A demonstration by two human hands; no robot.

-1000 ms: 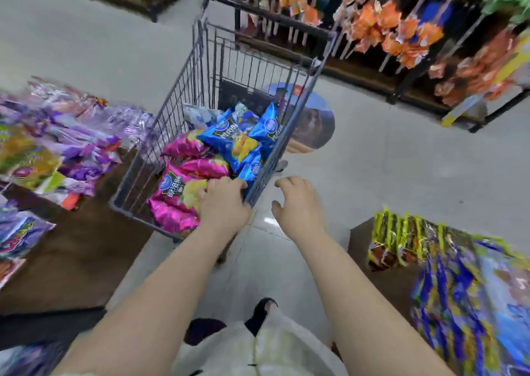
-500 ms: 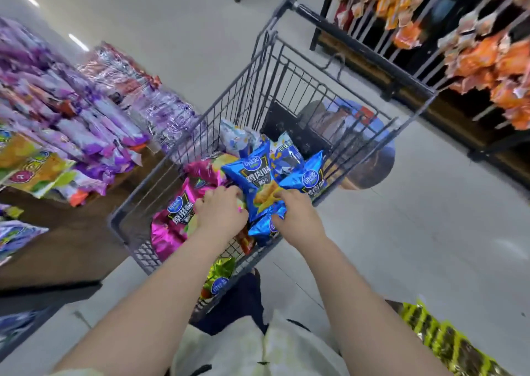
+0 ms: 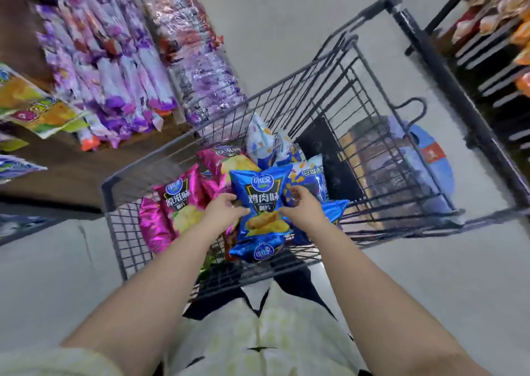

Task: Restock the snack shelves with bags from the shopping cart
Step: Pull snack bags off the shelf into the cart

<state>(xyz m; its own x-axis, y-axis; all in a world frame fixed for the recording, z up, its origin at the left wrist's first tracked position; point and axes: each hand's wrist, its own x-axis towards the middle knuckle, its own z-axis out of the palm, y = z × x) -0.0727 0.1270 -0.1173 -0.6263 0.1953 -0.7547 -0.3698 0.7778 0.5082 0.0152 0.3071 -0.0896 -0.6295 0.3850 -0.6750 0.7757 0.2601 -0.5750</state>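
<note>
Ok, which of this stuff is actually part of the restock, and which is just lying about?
Job: cart; blue bag gripped by left hand and right hand; pink bags in the cart; snack shelf on the left.
Lying about: round floor sticker seen through the cart; orange packs hanging across the aisle.

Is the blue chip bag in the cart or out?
In. The blue chip bag lies inside the cart, left hand and right hand gripping its sides.
</note>
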